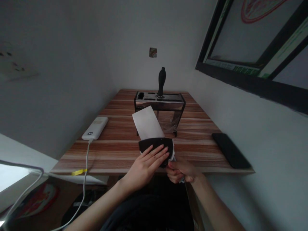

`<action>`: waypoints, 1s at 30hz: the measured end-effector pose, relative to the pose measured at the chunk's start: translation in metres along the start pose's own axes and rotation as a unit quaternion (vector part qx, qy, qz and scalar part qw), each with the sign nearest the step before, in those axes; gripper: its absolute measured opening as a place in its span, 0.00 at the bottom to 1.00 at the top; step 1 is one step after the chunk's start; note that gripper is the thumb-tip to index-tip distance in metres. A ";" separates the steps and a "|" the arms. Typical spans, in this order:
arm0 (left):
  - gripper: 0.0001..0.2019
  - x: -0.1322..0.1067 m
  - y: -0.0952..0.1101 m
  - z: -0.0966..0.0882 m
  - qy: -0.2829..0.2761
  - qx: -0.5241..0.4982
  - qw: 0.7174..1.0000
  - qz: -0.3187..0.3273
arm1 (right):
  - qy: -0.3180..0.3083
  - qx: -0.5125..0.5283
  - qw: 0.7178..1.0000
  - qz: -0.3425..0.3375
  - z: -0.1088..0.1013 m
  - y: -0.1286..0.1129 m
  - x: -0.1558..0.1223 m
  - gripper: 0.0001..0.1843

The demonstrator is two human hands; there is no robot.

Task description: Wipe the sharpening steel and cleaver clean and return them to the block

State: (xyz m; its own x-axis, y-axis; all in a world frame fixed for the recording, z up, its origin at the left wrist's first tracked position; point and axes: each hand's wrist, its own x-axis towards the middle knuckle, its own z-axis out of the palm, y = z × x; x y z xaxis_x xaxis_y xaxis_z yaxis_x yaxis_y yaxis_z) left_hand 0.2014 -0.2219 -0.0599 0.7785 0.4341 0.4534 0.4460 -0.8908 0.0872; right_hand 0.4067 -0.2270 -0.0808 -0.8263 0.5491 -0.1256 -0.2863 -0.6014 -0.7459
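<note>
A pale, flat rectangular blade (pixel 147 122), like a cleaver's, slants up and left over the table's front part. Across its lower end lies a black cloth-like piece (pixel 151 143) with a ragged white edge. My left hand (pixel 146 165) rests flat on that black piece, fingers stretched out. Just to the right, my right hand (pixel 180 170) is closed in a fist where the cleaver's handle would be; the handle itself is hidden. Crumpled whitish material shows beside the right fingers. Beyond the blade stands a knife block (pixel 168 106) with a slotted metal top, and one black handle (pixel 162 80) rises from it.
On the wood-striped table (pixel 120 150), a white power bank (pixel 95 128) with a white cable (pixel 85 176) lies left. A black phone (pixel 229 150) lies near the right edge. Yellow tape (pixel 77 172) marks the front edge. Walls stand behind and at both sides.
</note>
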 end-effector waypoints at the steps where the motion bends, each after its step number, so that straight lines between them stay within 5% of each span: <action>1: 0.25 0.001 -0.001 0.001 -0.002 0.002 1.000 -0.003 | -0.003 -0.011 1.000 0.005 -0.004 -0.004 0.001 0.23; 10: 0.27 0.005 0.001 0.010 -0.023 0.008 0.999 -0.035 | -0.022 -0.036 0.999 0.015 -0.030 -0.009 0.004 0.20; 30: 0.29 0.033 -0.006 0.006 0.057 0.016 0.996 -0.071 | 0.023 -0.041 0.999 0.001 -0.022 -0.006 -0.003 0.16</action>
State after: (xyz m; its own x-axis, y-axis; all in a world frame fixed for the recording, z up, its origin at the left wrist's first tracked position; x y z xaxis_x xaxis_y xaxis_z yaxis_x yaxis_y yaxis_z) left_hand 0.2270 -0.2011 -0.0503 0.6520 0.5364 0.5359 0.5639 -0.8155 0.1303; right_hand 0.4215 -0.2118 -0.0905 -0.8034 0.5748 -0.1553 -0.2422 -0.5537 -0.7967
